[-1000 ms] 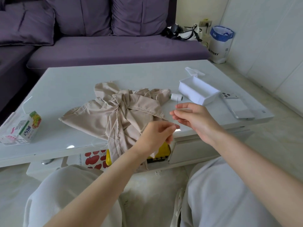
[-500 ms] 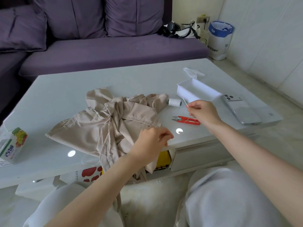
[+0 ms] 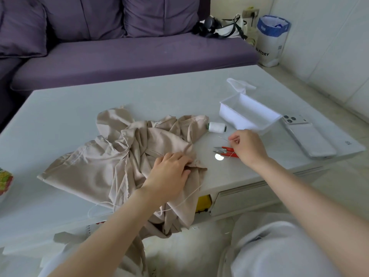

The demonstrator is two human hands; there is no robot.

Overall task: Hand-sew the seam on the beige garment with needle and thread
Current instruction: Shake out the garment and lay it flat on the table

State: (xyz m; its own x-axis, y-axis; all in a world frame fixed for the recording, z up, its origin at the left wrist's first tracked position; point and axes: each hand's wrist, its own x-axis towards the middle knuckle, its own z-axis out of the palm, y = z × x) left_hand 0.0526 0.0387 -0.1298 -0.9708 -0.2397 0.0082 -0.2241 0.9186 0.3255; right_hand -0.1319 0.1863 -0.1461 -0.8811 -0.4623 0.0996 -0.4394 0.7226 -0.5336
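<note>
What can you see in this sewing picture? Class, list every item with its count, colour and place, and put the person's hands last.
beige garment: one, beige, crumpled on the table, hanging over its near edge
thread spool: one, white, right of the garment
needle: one, silvery, in the right hand
snips: one, red, on the table by the right hand
box: one, white, open, beyond the spool
phone: one, pale, right of the box
table: one, pale grey, centre
sofa: one, purple, behind the table
carton: one, colourful, left edge
left hand: one, grips a garment fold
right hand: one, pinches the needle
</note>
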